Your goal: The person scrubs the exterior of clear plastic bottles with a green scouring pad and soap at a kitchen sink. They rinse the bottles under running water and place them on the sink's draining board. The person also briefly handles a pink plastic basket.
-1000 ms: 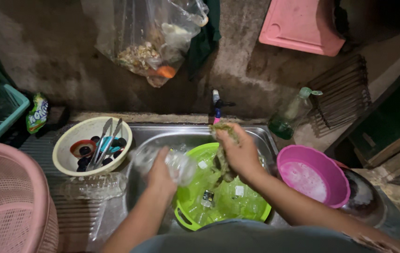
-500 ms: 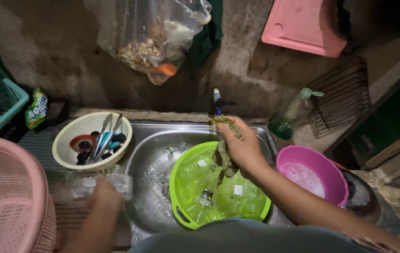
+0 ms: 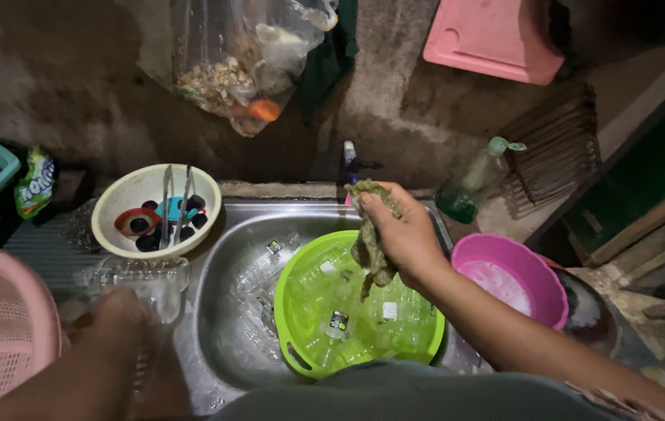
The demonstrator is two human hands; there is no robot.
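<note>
Two bare forearms, no sleeves, no rings or watch visible, grey garment at bottom edge

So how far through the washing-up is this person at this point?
Done: clear plastic containers lie on the draining board, under the left hand. In hand: the right hand grips a soggy green scrubbing cloth above the lime-green plastic basin. Left: more clear containers fill that basin and the steel sink; utensils sit in the cream round bowl.
</note>
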